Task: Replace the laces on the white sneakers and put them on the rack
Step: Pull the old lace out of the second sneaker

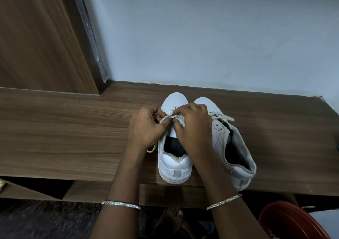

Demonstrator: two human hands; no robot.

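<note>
Pinching a flat white lace (169, 116) over the left white leather sneaker (174, 158), both hands, left hand (146, 128) and right hand (192, 128), grip it; its twin sneaker (236, 152) touches alongside.

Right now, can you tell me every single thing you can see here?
wooden top: one, brown, across the middle
sneakers: two, white, side by side on it
laces: two, off-white, one on each sneaker
wall: one, pale grey-blue, behind
wooden panel: one, brown, upper left
tub: one, reddish-brown, bottom right corner
bangles: two, silvery, one per wrist
foot: one, bare, bottom centre
left hand: one, pinching the laces of the left-side sneaker
right hand: one, pinching the same laces
</note>
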